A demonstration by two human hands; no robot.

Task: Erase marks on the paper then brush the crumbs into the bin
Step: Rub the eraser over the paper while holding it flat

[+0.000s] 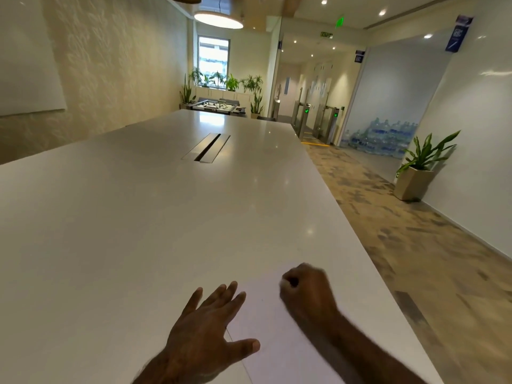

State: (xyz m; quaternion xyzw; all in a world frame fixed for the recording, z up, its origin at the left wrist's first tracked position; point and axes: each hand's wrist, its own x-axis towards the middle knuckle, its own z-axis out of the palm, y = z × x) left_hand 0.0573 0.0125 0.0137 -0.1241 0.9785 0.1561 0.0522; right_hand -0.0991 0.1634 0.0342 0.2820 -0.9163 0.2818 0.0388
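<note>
Left hand (pixel 203 325) flat, fingers spread, pressing paper (pixel 277 328) at table (pixel 138 217) near right edge; right hand (pixel 306 291) fisted on paper, contents of fist cannot tell

Two bare forearms, hairy, no sleeves

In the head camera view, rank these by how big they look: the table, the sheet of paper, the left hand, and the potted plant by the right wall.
1. table
2. sheet of paper
3. left hand
4. potted plant, though it stands much farther away, so this is apparent size only.
</note>
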